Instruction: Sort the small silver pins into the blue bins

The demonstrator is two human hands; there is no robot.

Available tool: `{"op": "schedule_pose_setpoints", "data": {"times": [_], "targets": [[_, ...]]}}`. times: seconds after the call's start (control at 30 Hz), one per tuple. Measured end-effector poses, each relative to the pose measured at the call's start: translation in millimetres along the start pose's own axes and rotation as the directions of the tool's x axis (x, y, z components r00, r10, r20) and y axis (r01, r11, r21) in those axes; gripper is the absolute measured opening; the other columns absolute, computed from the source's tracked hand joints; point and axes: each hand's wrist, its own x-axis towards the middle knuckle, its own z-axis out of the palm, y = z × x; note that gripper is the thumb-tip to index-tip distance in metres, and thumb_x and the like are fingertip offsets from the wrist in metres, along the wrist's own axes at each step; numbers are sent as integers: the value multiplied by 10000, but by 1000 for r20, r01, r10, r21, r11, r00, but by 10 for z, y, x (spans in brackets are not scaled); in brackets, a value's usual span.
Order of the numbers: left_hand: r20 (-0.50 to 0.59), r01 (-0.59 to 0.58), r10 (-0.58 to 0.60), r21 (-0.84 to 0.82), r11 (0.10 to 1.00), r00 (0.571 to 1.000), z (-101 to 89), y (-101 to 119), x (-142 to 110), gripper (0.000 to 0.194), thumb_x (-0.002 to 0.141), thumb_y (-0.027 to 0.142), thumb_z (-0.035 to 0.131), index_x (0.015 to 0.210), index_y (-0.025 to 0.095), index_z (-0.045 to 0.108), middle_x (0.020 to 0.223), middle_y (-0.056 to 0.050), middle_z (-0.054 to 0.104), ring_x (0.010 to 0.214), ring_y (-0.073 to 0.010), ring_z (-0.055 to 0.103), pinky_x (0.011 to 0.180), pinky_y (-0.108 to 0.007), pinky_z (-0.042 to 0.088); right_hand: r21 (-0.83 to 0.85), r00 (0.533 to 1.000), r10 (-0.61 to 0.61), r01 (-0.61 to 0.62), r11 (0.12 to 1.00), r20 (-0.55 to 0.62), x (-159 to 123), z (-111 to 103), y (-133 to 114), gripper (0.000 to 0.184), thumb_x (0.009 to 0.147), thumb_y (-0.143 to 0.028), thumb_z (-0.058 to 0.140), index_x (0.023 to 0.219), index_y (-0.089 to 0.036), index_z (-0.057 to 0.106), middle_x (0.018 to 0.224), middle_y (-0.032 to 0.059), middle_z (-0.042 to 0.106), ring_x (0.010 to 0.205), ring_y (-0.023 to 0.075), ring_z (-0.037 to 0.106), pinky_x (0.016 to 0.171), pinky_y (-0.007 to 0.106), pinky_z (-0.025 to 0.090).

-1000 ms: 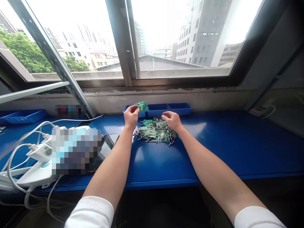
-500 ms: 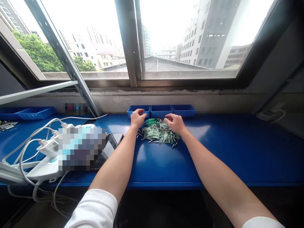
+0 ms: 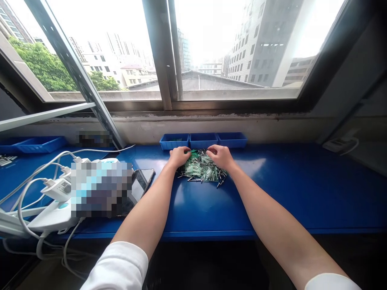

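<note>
A heap of small green packets and dark metal pins (image 3: 202,169) lies on the blue bench (image 3: 272,189) below the window. My left hand (image 3: 179,156) rests curled on the heap's left edge, fingers pinched on something I cannot make out. My right hand (image 3: 220,155) is curled on the heap's upper right, fingertips pressed into the pins. Just behind the heap stands a row of three shallow blue trays (image 3: 203,140); a green packet lies in the left one.
A phone (image 3: 142,179) lies left of my left forearm. White chargers and cables (image 3: 45,189) crowd the bench's left end beside a blurred patch. Another blue tray (image 3: 39,143) sits at the far left. A white plug (image 3: 338,143) lies at the right.
One second ago my left hand held a green packet over the left tray. The packet now lies in the tray, and the hand has come back to the heap. The right hand barely moved.
</note>
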Motion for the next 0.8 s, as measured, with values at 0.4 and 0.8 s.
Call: {"op": "schedule_pose_setpoints", "data": {"times": [0.4,0.8], "targets": [[-210,-157,49,-536,830,976,-90,112,-34,275,787,402,575,815,152,686,675,-35,634,596,-152,534,567,-269,398,224,997,70,-73,972,19,-7,5,-45,391,751,-367,632,1093,-185,576,931,60,698,790,172,630,739,318,506],[14,-78,156,-819,569,988,-52,315,-164,350,651,268,697,979,158,641,723,-4,655,608,-112,573,572,-234,438,600,975,203,-217,770,92,53,33,-56,355,654,-363,715,910,-168,566,597,-33,576,494,97,493,520,258,433]]}}
